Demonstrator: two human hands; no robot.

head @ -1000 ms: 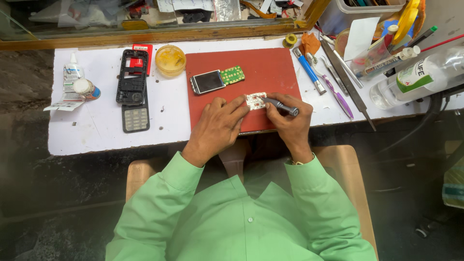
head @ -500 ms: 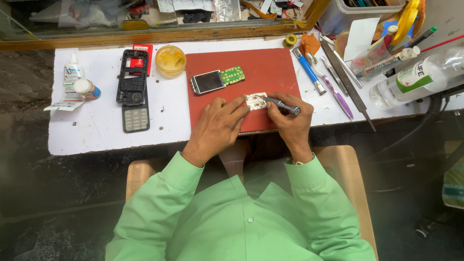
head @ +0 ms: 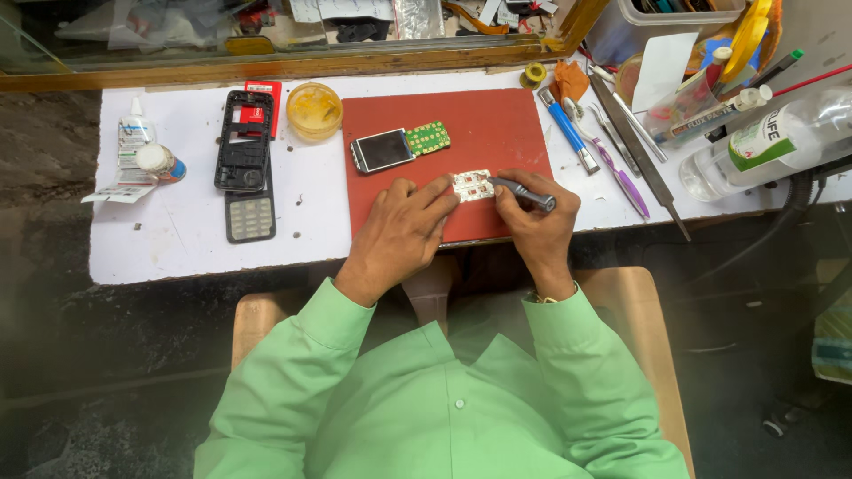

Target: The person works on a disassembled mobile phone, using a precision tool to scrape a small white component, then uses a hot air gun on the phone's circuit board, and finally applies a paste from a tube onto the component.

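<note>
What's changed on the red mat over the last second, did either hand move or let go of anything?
Nothing visibly changed. The left hand is pressed on the small white part on the red mat, and the right hand holds the dark tool with its tip at that part, just as before. The phone board, the black phone frame and the keypad lie where they were.

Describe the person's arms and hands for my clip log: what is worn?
Both arms wear long light-green shirt sleeves with buttoned cuffs. The left hand is bare, no glove. The right hand is bare too; something metallic, perhaps a watch, peeks out at its wrist.
</note>
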